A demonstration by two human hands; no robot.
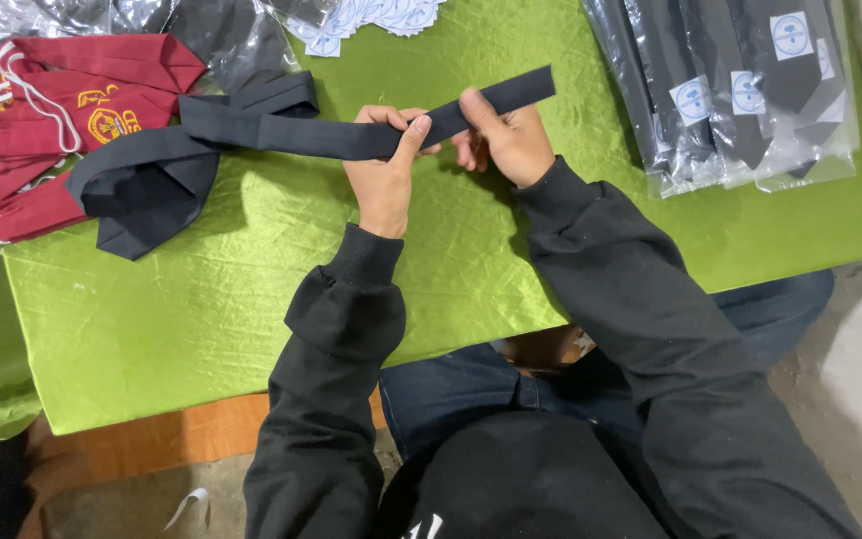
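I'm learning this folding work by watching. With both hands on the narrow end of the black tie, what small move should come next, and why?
Probably a short fold or pull of the narrow end toward the left hand. Both hands pinch the black tie close together, the right hand holding the tip raised, while the wide end lies slack on the green cloth beside the maroon ties.

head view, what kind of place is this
Probably a small garment packing or finishing workshop: both hands hold a black necktie over a green-covered table, with bagged black ties and maroon ties stacked at its edges.
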